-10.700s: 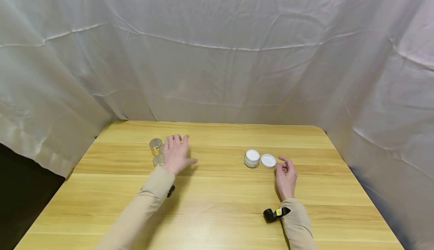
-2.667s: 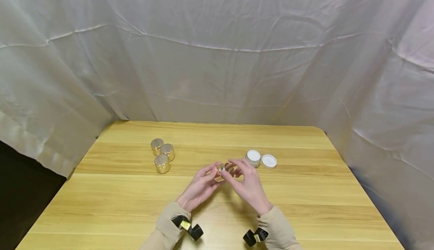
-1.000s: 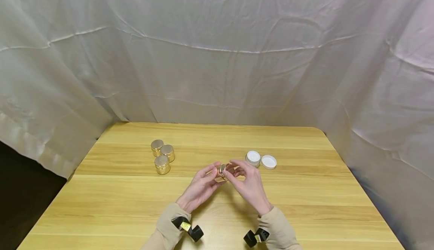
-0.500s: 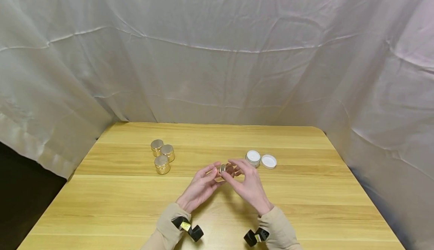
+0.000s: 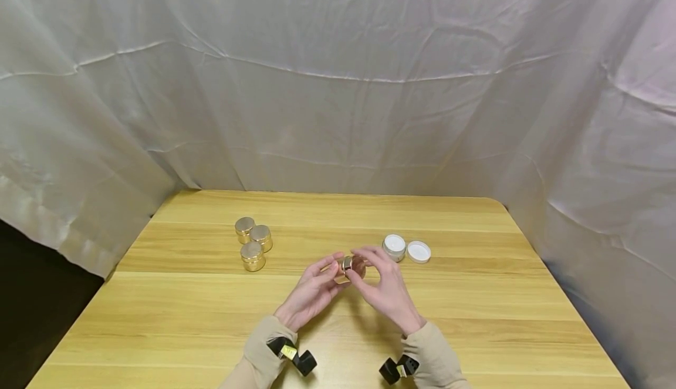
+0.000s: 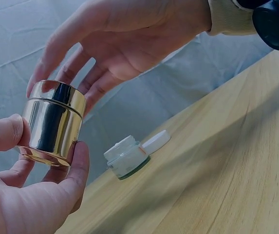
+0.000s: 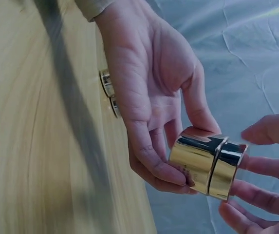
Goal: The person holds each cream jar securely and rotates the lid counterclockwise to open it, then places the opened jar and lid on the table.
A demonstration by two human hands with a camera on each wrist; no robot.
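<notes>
A shiny gold jar (image 5: 347, 264) is held up off the table between the two hands, tilted in the head view. My left hand (image 5: 308, 295) grips its body (image 6: 51, 124) with the thumb on one side and the fingers round the other and beneath. My right hand (image 5: 388, 292) has its fingers and thumb curved round the gold lid (image 7: 226, 168), which sits on the jar with a thin seam below it. Some right fingertips touch the lid's edge; the others are partly hidden behind it in the left wrist view.
Three gold jars (image 5: 252, 255) stand in a group at the left of the table (image 5: 338, 330). An uncovered white-topped glass jar (image 5: 394, 248) stands right of centre, with a white lid (image 5: 419, 251) lying beside it. A grey curtain (image 5: 338, 113) hangs behind the table.
Since the oldest frame, the left hand has brought a gold jar from the left group to the middle, and the right hand has joined it. Lately, the right fingers have shifted slightly round the lid.
</notes>
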